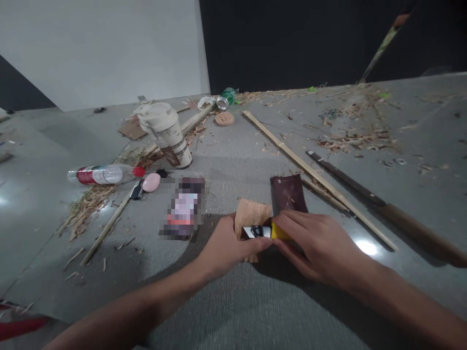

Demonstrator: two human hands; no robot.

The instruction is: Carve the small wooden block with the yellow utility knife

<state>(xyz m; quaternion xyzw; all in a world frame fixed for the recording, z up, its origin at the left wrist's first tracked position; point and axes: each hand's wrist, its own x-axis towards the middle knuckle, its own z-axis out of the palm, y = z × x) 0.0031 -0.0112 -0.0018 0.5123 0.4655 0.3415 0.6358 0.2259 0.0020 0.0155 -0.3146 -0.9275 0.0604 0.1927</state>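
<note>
My left hand [228, 245] is closed around a curved, light tan piece of wood [251, 211], its thumb lying along the near side. In my right hand [310, 238] is a yellow utility knife [280, 231], mostly covered by the fingers. Its flat silver-and-black front part lies across the near face of the wood, close to my left thumb. Whether the edge bites into the wood cannot be made out. Just beyond my right fingers lies a dark maroon curved sheet [288, 192]. A phone [184, 209], blurred out, rests left of the wood.
Right of my hands lie a long bamboo strip [280, 146] and a long wooden-handled knife [379, 204]. At left are a lidded cup [166, 133], a plastic bottle [105, 174] and a thin stick [109, 221]. A green can [226, 98] and wood shavings [357, 141] lie farther back.
</note>
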